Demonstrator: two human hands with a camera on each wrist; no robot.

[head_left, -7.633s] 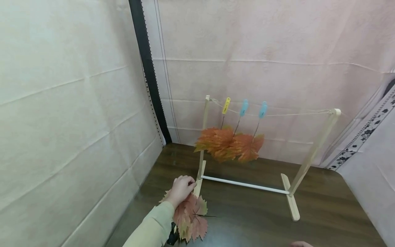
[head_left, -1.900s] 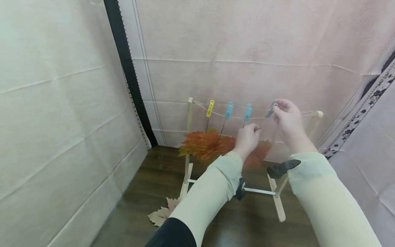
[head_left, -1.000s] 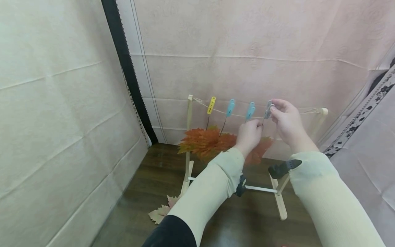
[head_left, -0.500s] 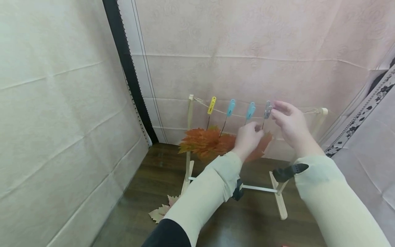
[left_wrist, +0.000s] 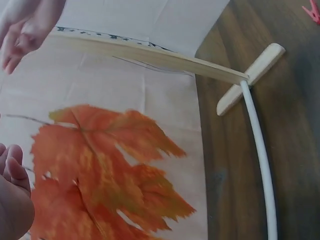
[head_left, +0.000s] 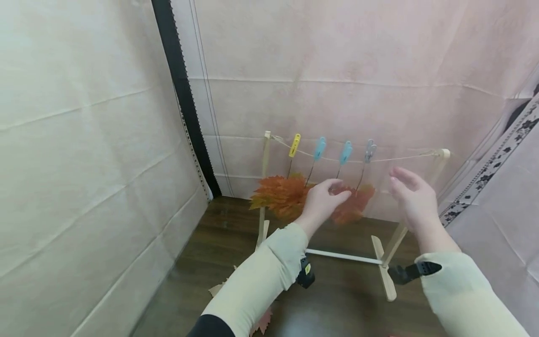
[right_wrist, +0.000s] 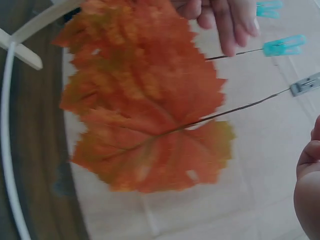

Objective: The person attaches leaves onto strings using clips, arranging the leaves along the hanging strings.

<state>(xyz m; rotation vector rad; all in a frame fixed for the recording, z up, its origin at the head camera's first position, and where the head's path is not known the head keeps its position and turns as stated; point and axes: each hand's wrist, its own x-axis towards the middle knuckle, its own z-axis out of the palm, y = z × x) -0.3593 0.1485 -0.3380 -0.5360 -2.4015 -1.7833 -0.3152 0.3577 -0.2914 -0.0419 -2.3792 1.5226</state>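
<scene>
Orange maple-like leaves (head_left: pixel 280 196) hang by thin stems from clothespins on a string (head_left: pixel 400 158). A yellow clothespin (head_left: pixel 294 145), two blue ones, and a grey clothespin (head_left: pixel 370 150) sit along it. The rightmost leaf (head_left: pixel 355 201) hangs from the grey one, its stem plain in the right wrist view. My left hand (head_left: pixel 322 202) is in front of the leaves, thumb and fingers apart, holding nothing. To the right of the grey clothespin and lower, my right hand (head_left: pixel 414 199) is in the air with relaxed fingers, holding nothing.
The string runs between two wooden posts (head_left: pixel 429 182), joined low down by a white rod (head_left: pixel 343 255). More leaves (head_left: pixel 263 323) lie on the dark wooden table (head_left: pixel 337 299), partly under my left sleeve. A red clothespin (left_wrist: pixel 314 11) lies on the table. Cloth walls stand around.
Earlier my left hand was at the leaves on the table. A leaf then came onto the string under the grey clothespin. Both hands have let go and moved apart, downward.
</scene>
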